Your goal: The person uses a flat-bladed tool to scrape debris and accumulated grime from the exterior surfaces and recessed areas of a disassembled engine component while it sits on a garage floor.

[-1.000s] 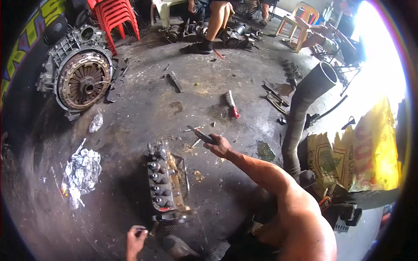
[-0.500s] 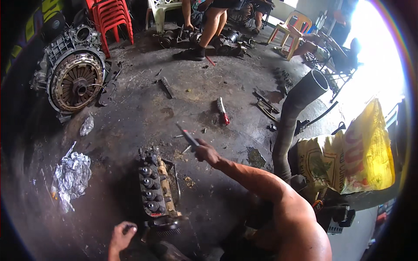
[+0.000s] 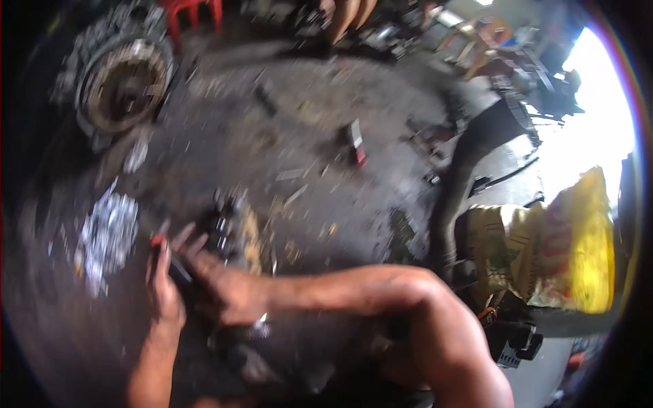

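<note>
A narrow dark tool with a red part (image 3: 158, 241) lies between my two hands; blur hides its exact kind. My left hand (image 3: 163, 296) is upright at lower left, fingers closed against the tool's red part. From the right, my right hand (image 3: 221, 285) reaches across, over the tool's other end. Its fingers look stretched toward the left hand, but they are smeared, so its grip is unclear. Behind and partly under the right hand stands a metal engine part (image 3: 252, 238) with a row of dark round fittings and a tan side.
Crumpled silvery plastic (image 3: 107, 241) lies on the left floor. Beyond it stands a round clutch assembly (image 3: 128, 88). A red-handled knife (image 3: 358, 144) lies mid-floor. On the right are a thick bent hose (image 3: 449, 183) and a yellow sack (image 3: 585, 245). A person's legs (image 3: 347, 17) show at the back.
My right hand has swung left and nearer with the tool, from beyond the engine part to beside my left hand. My left hand has risen to meet it. The view has shifted and blurred.
</note>
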`<state>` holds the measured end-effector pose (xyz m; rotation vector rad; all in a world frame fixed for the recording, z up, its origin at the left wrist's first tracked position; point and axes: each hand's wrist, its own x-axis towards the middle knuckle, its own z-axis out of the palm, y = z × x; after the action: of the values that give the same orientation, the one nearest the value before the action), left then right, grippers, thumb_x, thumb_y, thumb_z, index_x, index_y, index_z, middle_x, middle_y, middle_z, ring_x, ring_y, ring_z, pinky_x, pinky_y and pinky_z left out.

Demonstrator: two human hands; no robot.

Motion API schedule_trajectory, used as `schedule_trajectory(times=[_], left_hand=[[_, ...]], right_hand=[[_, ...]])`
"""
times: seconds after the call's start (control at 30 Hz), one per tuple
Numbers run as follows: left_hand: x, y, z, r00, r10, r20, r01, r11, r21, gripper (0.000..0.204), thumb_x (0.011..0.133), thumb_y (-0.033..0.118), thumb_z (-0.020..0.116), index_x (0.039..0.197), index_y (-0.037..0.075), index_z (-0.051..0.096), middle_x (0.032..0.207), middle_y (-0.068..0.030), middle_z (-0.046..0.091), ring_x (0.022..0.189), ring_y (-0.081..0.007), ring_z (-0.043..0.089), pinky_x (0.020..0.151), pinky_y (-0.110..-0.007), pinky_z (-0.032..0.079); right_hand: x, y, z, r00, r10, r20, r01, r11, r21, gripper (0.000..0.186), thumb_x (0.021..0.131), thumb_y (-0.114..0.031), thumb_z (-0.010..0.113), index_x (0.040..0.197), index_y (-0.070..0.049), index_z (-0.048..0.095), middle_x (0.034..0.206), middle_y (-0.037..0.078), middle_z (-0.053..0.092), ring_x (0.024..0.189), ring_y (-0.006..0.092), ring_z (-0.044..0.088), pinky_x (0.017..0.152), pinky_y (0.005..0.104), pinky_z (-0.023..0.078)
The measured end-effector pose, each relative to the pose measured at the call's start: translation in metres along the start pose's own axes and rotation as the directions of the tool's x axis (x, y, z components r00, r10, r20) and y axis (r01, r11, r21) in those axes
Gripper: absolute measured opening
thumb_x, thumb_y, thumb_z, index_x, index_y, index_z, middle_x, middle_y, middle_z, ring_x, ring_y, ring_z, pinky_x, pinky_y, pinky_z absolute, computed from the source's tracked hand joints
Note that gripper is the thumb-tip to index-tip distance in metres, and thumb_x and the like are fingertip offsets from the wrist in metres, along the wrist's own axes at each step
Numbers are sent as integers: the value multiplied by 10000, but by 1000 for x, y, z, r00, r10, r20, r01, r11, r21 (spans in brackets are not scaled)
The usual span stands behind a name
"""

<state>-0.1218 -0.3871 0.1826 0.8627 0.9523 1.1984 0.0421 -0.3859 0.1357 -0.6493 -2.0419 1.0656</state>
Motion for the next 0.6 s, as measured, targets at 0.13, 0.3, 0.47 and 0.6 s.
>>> schedule_trajectory(times=[0.13, 0.3, 0.47, 0.6], left_hand=[[-23, -12, -33, 993, -69, -91, 74, 996, 55, 475, 1033, 237, 409, 1455, 29, 346, 1328, -177, 536, 979, -257, 630, 886, -399, 490], [-106, -43, -74, 964, -249, -92, 264, 860, 436, 517, 1025, 195, 474, 1497, 67, 306, 1233, -117, 570, 714, -90, 576, 589, -209, 464], [-147, -68, -87, 889, -434, -142, 452, 793, 407, 518, 1028, 228, 483, 1498, 81, 326, 1117, -69, 575, 686, -71, 541, 585, -207, 454], [-136, -56, -78, 900, -428, -84, 413, 774, 480, 507, 1019, 231, 505, 1479, 67, 368, 1009, -33, 571, 684, -63, 535, 585, -214, 465]], right_hand=[[-11, -30, -71, 852, 454, 262, -424, 891, -163, 888, 695, -319, 754, 1421, 30, 379, 1398, 276, 457, 1301, 375, 458, 1094, 393, 378], [-43, 44, -83, 905, 426, 16, -411, 882, -232, 576, 865, -300, 691, 1347, -53, 495, 1317, 224, 542, 1140, 375, 588, 1014, 471, 471], [-53, 60, -54, 988, 112, -104, -152, 815, -560, 654, 872, -330, 692, 1420, -97, 422, 1365, 186, 494, 1212, 369, 537, 983, 498, 488], [5, 57, -55, 956, -264, -128, 168, 850, -499, 582, 882, -400, 665, 1332, -63, 514, 1263, 219, 550, 1120, 389, 589, 903, 485, 531]])
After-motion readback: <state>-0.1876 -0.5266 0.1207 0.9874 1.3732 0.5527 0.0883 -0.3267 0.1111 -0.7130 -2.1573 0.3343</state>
